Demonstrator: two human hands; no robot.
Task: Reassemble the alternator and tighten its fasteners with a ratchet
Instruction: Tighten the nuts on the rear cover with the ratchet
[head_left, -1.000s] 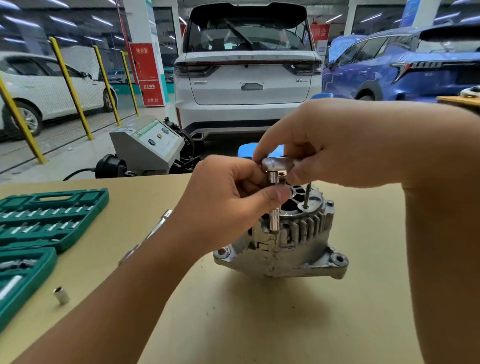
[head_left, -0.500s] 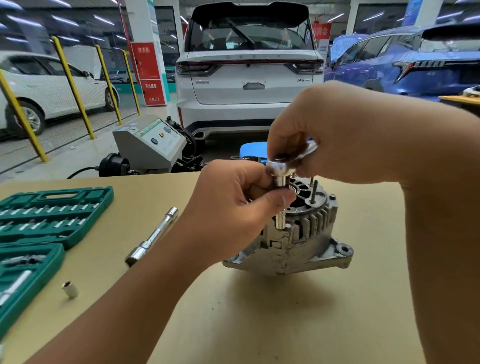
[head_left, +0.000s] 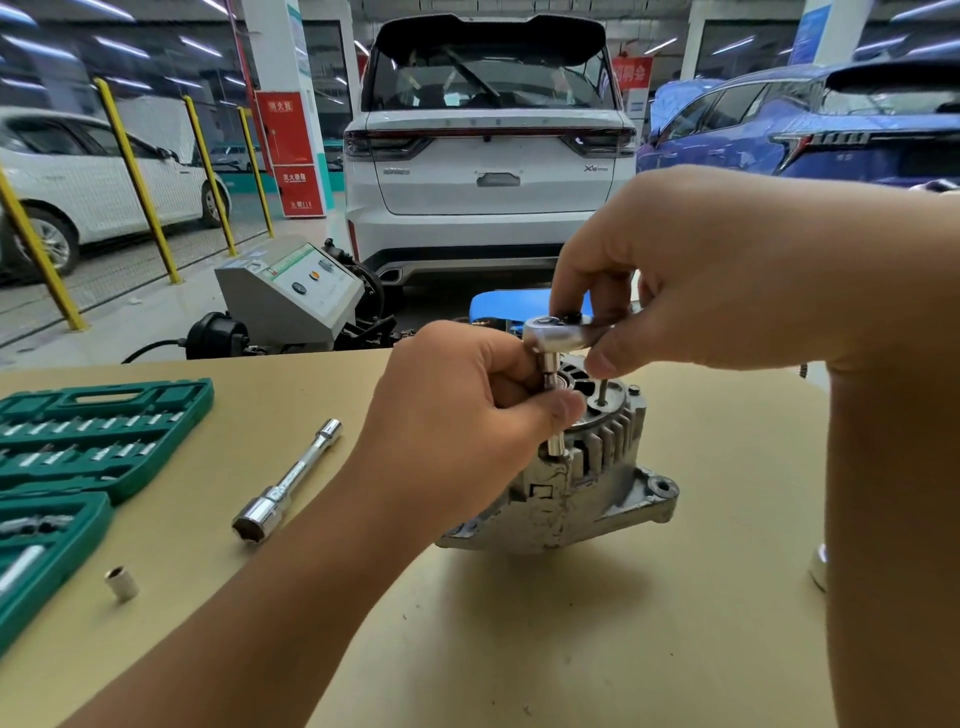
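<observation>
Head view: the left hand (head_left: 467, 415) is pinching the socket (head_left: 555, 415) upright on the alternator (head_left: 587, 493) at centre; the right hand (head_left: 717, 275) is gripping the ratchet (head_left: 556, 335). At 9 o'clock, a green case (head_left: 104, 441) is holding rows of sockets.

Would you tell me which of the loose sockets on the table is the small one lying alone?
The small socket near the green case; the larger socket is fitted on an extension bar.
</observation>
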